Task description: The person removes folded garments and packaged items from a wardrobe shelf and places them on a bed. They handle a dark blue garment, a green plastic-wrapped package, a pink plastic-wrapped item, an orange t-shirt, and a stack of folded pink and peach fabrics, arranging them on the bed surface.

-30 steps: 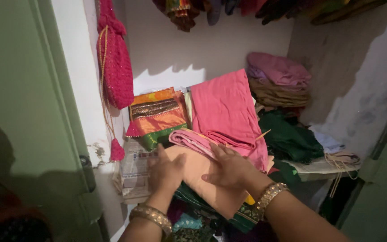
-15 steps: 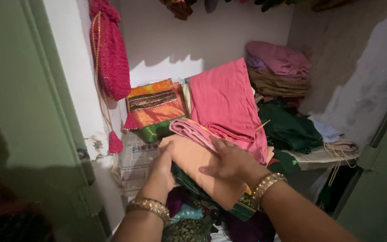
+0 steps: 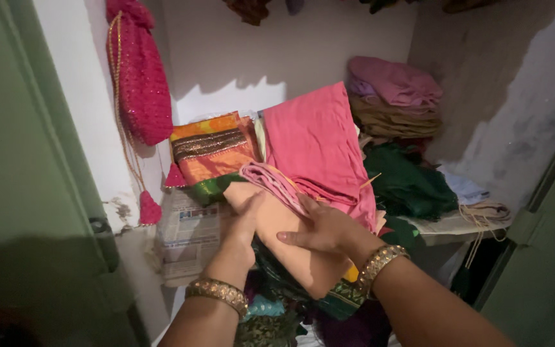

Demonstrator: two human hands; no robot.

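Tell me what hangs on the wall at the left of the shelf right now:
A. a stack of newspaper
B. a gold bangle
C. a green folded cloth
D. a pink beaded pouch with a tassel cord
D: the pink beaded pouch hangs on the left wall by its cord, above the newspaper, while the left hand and right hand rest on the peach folded cloth.

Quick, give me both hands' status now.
Left hand: open, palm against the peach folded cloth's left edge.
Right hand: open, flat on top of it.
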